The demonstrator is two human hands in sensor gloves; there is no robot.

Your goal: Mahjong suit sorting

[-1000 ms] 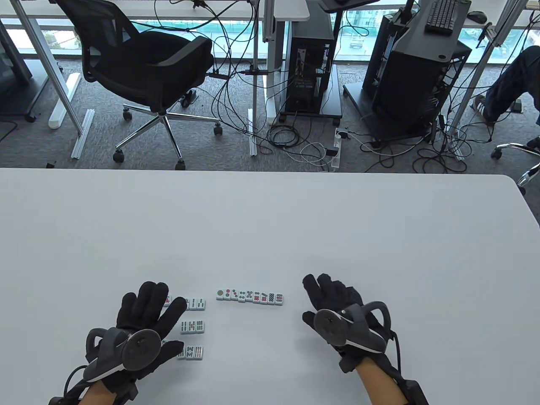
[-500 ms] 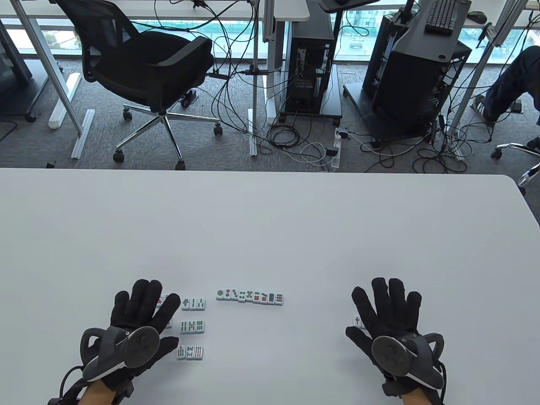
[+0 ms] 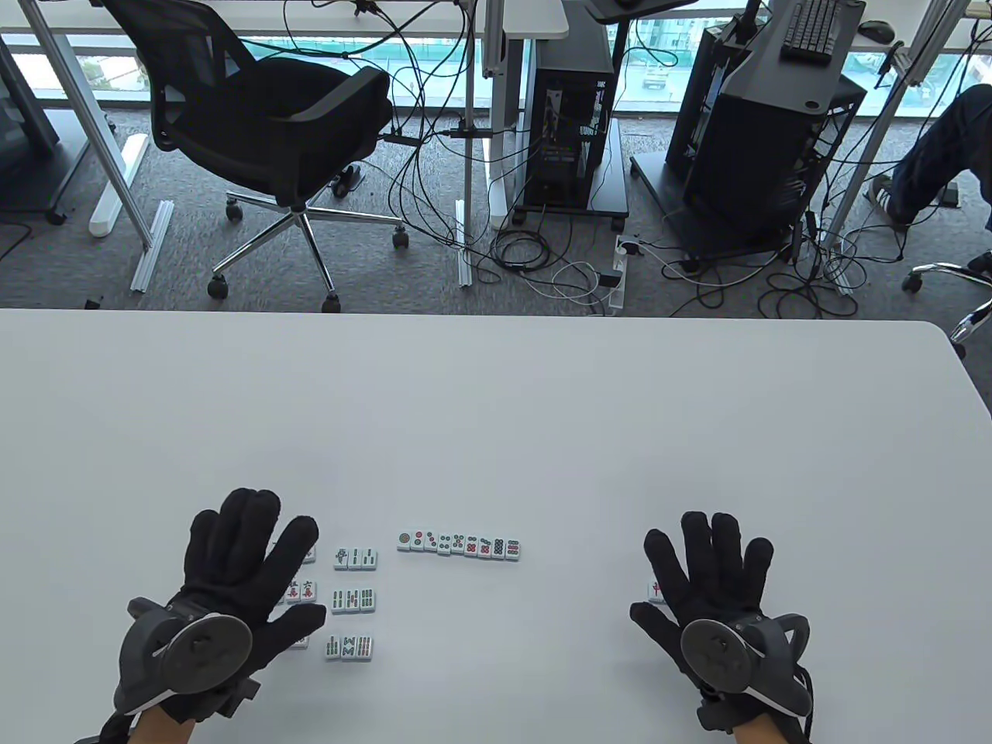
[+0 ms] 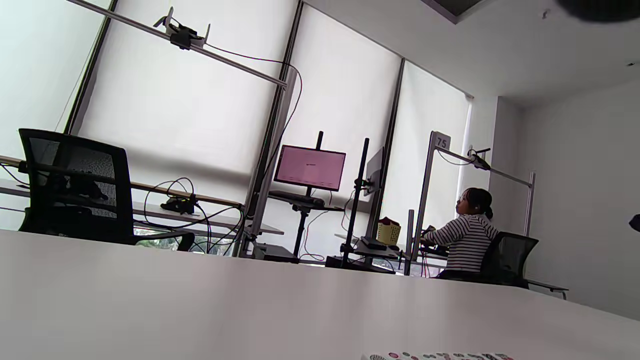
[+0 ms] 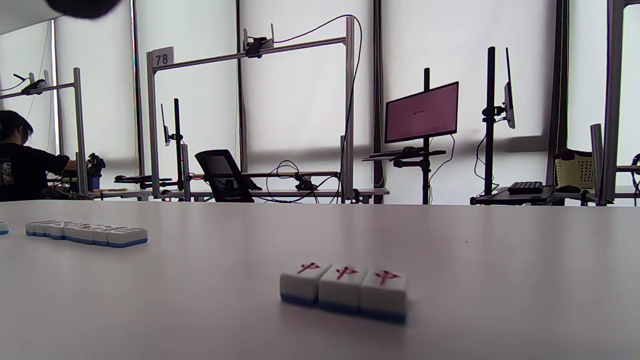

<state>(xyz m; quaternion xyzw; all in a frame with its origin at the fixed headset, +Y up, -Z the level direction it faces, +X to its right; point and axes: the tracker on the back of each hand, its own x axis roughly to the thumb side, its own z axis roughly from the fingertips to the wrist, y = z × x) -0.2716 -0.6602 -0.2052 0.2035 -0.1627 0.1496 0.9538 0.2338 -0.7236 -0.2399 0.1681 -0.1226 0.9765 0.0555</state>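
Hovering flat near the counter's (image 3: 496, 403) near edge: left hand (image 3: 232, 566) with fingers splayed, gripping nothing, covering part of the character tiles (image 3: 301, 592) toward the near-left. Right hand (image 3: 709, 577) likewise spread and empty, sitting over the three red-character tiles (image 5: 343, 287) toward the near-right; those three lying side by side, touching, row running left-right.

Just right of the left hand: bamboo tiles (image 3: 354, 598) in three short rows, stacked near to far, each row running left-right. Slightly farther in, between the two hands: row of dots tiles (image 3: 458, 545), long axis left-right, tiles touching.

Looking mostly sorted already, judging by the layout. Key relation: character tiles lying directly under and beside the left hand's fingers, so left hand nearer for tidying that group; red-character tiles under the right hand. Dots row well apart from the right hand, nearer the left.

Beyond the far edge: office chair (image 3: 263, 116), cables on floor.
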